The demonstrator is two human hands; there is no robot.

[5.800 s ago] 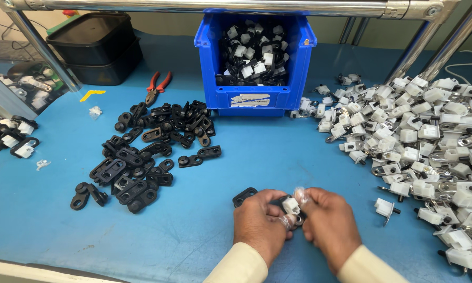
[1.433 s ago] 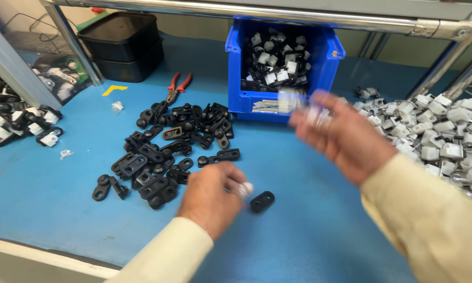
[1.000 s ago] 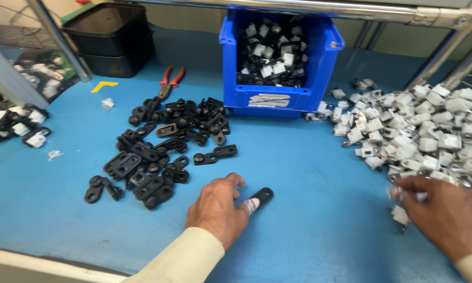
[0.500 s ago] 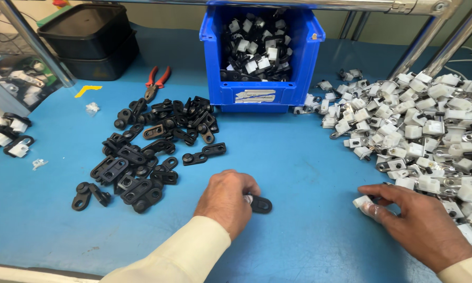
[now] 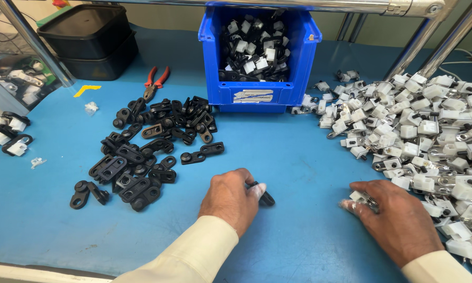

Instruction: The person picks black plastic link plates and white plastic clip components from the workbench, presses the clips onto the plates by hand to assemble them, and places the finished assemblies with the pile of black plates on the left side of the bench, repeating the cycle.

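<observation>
Hands number two, both low on the blue tabletop (image 5: 309, 173) and well apart from each other. The left hand (image 5: 229, 199) lies palm down with its fingertips (image 5: 257, 189) closed on one black plastic clip (image 5: 265, 196), which rests on the table and pokes out to the right of the fingers. The right hand (image 5: 395, 217) also lies palm down at the near edge of the heap of white-and-metal parts (image 5: 430, 126); its fingertips (image 5: 351, 204) pinch one white part (image 5: 359, 197) against the table.

One blue bin (image 5: 257, 89) stands at the back, between the two heaps, holding assembled black-and-white pieces too many to count. One pile of black clips (image 5: 147, 149), a few dozen at a rough look, lies left of the left hand and near it. The white-and-metal heap on the right is larger still and runs out of view. One pair of red-handled pliers (image 5: 155, 83) lies behind the black pile, and one black tray (image 5: 86, 31) sits at the back left.
</observation>
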